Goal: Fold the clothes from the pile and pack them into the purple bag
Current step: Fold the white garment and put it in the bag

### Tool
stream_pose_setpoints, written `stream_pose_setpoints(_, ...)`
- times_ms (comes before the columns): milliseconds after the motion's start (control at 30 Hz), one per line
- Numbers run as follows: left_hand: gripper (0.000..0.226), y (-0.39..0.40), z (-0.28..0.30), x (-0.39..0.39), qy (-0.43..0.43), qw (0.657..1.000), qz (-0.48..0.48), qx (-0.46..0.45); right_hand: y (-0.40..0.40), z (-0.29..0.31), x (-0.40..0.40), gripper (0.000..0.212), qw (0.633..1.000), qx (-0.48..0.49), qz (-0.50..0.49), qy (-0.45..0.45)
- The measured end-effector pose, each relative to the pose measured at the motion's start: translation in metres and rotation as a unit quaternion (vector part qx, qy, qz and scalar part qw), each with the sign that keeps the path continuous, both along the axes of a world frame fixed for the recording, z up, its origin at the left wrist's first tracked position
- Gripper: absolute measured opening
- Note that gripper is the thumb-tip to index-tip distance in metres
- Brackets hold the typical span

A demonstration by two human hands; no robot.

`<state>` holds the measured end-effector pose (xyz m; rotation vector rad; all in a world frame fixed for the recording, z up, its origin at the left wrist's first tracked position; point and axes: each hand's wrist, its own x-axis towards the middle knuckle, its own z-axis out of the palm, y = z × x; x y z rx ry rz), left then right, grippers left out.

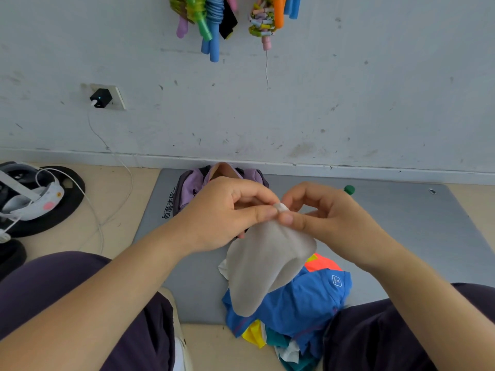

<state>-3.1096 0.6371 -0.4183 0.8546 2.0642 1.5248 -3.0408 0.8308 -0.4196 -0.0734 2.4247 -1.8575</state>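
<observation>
A beige cloth [265, 263] hangs in the air over the grey mat [401, 236]. My left hand [227, 212] and my right hand [324, 212] pinch its top edge together, fingertips almost touching. Under it lies the pile of clothes [294, 303]: a blue garment on top, with orange, yellow, teal and white pieces beneath. The purple bag [190, 188] stands open at the mat's far edge by the wall, mostly hidden behind my left hand.
My dark-trousered legs frame the pile on both sides. A headset [32, 194] and white cable [107, 183] lie on the floor at left. Coloured ropes [211, 20] hang on the wall. A green cap [349, 189] sits on the mat.
</observation>
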Motion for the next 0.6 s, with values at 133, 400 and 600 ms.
stream_pose_setpoints(133, 0.017, -0.004, 0.001, -0.006, 0.024, 0.998, 0.060, 0.022, 0.007, -0.002, -0.002, 0.023, 0.995, 0.056, 0.042, -0.067)
stream_pose_setpoints(400, 0.010, -0.018, -0.007, -0.029, 0.114, 0.985, 0.061, -0.113, 0.012, -0.008, -0.004, 0.008, 0.975, 0.221, -0.014, -0.017)
stream_pose_setpoints(600, 0.020, -0.014, -0.008, -0.026, 0.149, 0.982, 0.110, -0.028, 0.011, -0.010, -0.007, 0.005, 0.981, 0.189, -0.034, 0.014)
